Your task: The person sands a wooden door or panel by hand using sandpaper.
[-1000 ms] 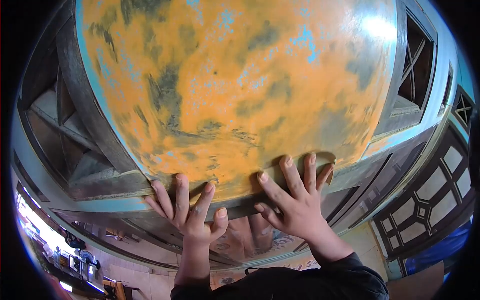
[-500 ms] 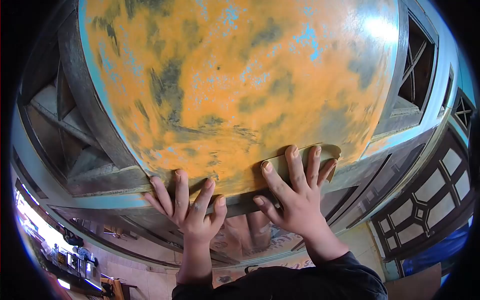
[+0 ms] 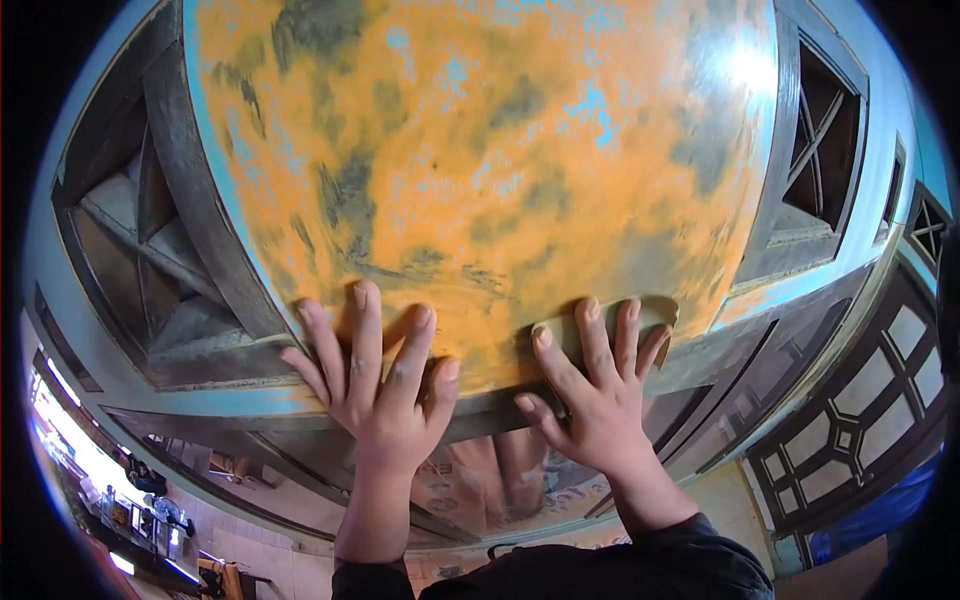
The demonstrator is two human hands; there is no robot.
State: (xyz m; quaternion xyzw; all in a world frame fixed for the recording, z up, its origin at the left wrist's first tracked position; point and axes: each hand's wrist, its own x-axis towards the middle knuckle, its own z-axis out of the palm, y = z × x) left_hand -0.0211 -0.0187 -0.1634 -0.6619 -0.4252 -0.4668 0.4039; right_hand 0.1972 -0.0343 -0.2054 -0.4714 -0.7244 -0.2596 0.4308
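Observation:
A big wooden door panel [image 3: 480, 170] with worn orange paint and blue and grey patches fills the view. My left hand [image 3: 375, 385] lies flat on the panel's near edge, fingers spread. My right hand [image 3: 590, 395] presses a folded sheet of sandpaper [image 3: 655, 312] flat against the orange surface, fingers extended over it. Most of the sandpaper is hidden under my fingers.
The panel sits in a blue-grey door frame [image 3: 210, 230] with cut-out openings at the left [image 3: 130, 250] and right [image 3: 820, 150]. Another dark latticed door [image 3: 860, 400] lies at the lower right. A tiled floor [image 3: 270, 540] shows below, with clutter at the lower left.
My left hand has slid forward, further up onto the orange surface. My right hand with the sandpaper has shifted slightly left and stays pressed down.

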